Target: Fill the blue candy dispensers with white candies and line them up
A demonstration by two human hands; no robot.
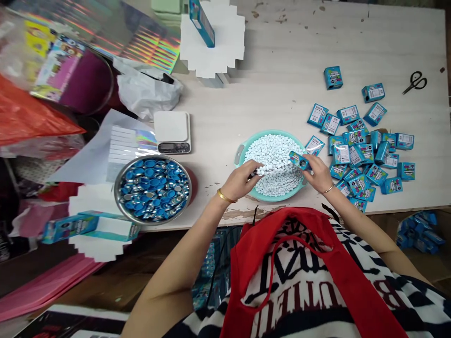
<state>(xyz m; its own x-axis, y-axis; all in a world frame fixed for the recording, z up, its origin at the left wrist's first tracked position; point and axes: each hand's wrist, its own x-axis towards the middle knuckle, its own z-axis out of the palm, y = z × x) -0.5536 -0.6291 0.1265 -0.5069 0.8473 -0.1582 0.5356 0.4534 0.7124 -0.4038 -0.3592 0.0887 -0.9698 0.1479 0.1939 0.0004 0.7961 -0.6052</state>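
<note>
A teal basin (240,155) full of small white pellets (273,152) sits at the table's near edge. My left hand (243,177) is over the basin's near left side, fingers pinched around a few pellets and a dark item. My right hand (317,171) holds a small blue box (299,160) over the basin's right rim, its open end turned toward the left hand.
A heap of several blue boxes (362,155) lies right of the basin. A metal bowl of blue caps (152,188) and a white scale (172,133) stand to the left. Scissors (416,82) lie far right. White card stacks (211,42) and bags crowd the left.
</note>
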